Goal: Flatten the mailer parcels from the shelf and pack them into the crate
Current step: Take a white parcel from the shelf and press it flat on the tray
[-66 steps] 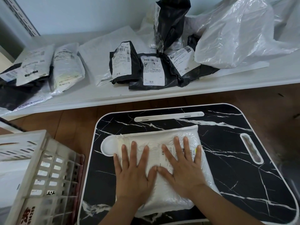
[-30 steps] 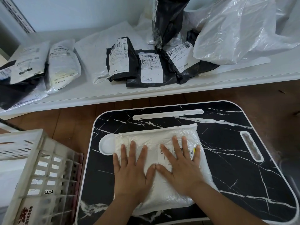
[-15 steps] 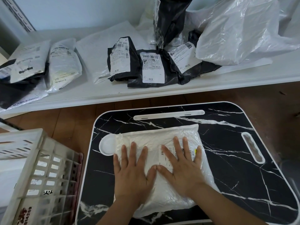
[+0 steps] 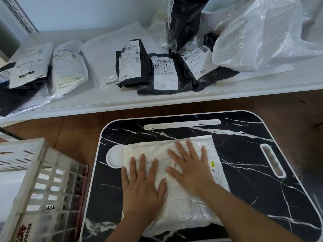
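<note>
Both palms down on a white mailer (image 4: 183,205), lying flat on a black marble-patterned lap tray (image 4: 253,172). Left hand (image 4: 142,187) spread over the near-left part of the bag, fingers straight and slightly fanned, gripping nothing, only pressing. Right hand (image 4: 191,169) the same, farther up and to the right, fingers straight and splayed across the printed label. Thumbs near each other over the middle of the bag, whether touching cannot be told.

White crate (image 4: 43,186) just to the left of the tray, its rim close to the tray's edge. On the white shelf (image 4: 157,100) beyond, well apart from the hands: three black parcels (image 4: 164,72) with white labels, a tall black bag (image 4: 185,20) standing behind them, pale parcels (image 4: 68,69) at the left, a large clear plastic bag (image 4: 262,34) at the right.

Step in hand, by judgement: pressing the air out, not yet packing.

Possible trouble from here:
- Slick film on a slick tray; a push with any forward lean likely to slide the bag toward the long white slot (image 4: 181,124) rather than flatten it.
- Trapped air driven to the near edge, puffing there instead of escaping; sudden hard pressure apt to split a seam.
- Bag overhanging the tray's near edge already; pressure there liable to tip it off toward the lap.
- Lifting with flat open hands likely to let it slip; a proper pinch at an edge needed before swinging left to the crate.
</note>
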